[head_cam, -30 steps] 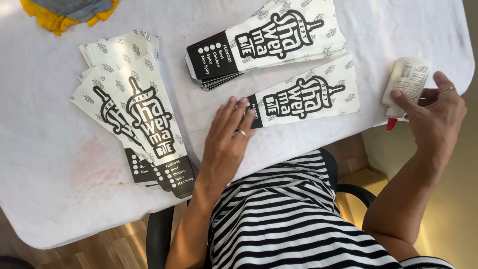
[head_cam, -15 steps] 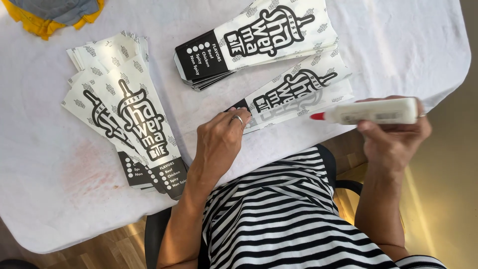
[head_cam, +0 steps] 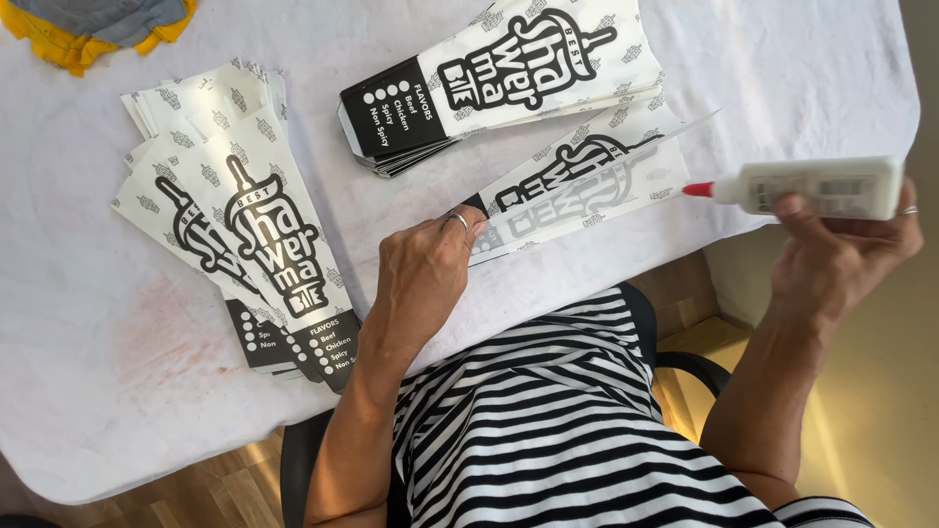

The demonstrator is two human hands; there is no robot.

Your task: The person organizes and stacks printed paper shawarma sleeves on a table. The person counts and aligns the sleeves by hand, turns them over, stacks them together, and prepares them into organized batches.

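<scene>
Gluing seems in hand: the left hand presses the flap of the printed paper sleeve open on the tabletop (white-clothed), while the right hand grips the glue bottle, whose red tip must next meet the flap's edge.

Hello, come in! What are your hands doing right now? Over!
Left hand pins the printed paper sleeve, its flap lifted. Right hand holds white glue bottle, red tip near the sleeve. Nothing in between.

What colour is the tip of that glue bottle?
Red, on a white glue bottle held in the right hand; the head view shows it plainly.
</scene>
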